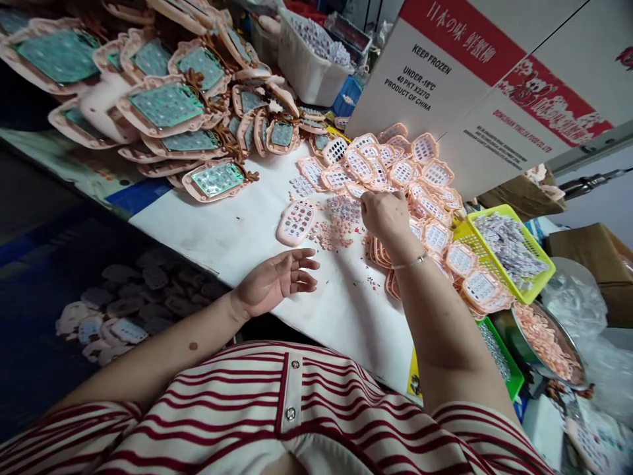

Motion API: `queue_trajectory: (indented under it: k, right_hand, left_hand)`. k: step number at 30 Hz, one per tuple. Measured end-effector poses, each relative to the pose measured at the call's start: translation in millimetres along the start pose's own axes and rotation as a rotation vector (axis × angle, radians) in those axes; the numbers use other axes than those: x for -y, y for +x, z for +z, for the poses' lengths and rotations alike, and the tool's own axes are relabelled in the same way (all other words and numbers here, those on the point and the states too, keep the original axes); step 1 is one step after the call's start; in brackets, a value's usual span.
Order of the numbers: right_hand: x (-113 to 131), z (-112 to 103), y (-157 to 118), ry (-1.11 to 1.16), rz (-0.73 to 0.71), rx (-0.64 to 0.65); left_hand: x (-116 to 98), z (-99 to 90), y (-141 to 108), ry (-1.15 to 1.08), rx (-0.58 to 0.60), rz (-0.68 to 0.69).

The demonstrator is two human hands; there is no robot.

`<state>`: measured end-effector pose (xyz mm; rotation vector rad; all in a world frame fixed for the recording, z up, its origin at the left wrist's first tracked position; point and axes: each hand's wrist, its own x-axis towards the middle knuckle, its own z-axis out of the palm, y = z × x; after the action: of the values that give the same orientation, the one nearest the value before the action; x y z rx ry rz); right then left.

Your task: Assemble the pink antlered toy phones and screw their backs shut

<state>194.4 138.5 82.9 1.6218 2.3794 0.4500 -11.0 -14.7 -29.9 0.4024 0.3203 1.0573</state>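
My left hand (278, 280) hovers palm up over the front edge of the white table, its fingers apart and nothing in it. Farther up, my right hand (386, 212) is closed at the near side of a heap of pink shells with button pads (359, 165); what its fingers grip, if anything, is hidden. A single pink shell with round buttons (297, 223) lies between the hands, on the left. Beside it are loose clear button pieces (345, 208) and small pink pieces (332, 234).
Pink shells with green boards (163, 105) are piled at the back left. A white tub (311, 66) and a large carton (445, 72) stand behind. To the right are a yellow basket (537, 280), a green tray (514, 379) and a metal bowl (578, 369).
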Motion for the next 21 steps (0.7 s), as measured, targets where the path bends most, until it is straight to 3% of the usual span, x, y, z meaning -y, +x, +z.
queue_trajectory:
  k: [3, 6, 9, 13, 17, 19, 21]
  right_hand:
    - [21.8, -5.7, -48.7, 0.143, -0.114, -0.26]
    - [53.9, 1.3, -97.5, 0.29, -0.239, -0.425]
    - [78.9, 11.2, -129.6, 0.344, -0.447, -0.526]
    - [89.8, 20.7, -144.8, 0.293, -0.617, -0.599]
    - [87.3, 29.9, -148.9, 0.253, -0.711, -0.606]
    - [82.2, 34.7, -147.7, 0.33, -0.7, -0.544]
    - [73.7, 38.2, -140.9, 0.418, -0.554, -0.473]
  left_hand:
    - [2.5, 4.4, 1.8, 0.042, -0.072, 0.059]
    - [3.8, 9.0, 1.7, 0.091, -0.148, 0.204]
    - [1.4, 10.5, -0.6, 0.024, -0.092, 0.156]
    - [-2.2, 11.1, -4.2, -0.078, -0.063, -0.053]
    - [2.1, 12.8, -4.2, -0.065, -0.099, -0.091]
    - [4.2, 12.4, -2.6, -0.057, -0.138, -0.04]
    - [4.4, 10.8, -0.5, -0.055, -0.169, 0.014]
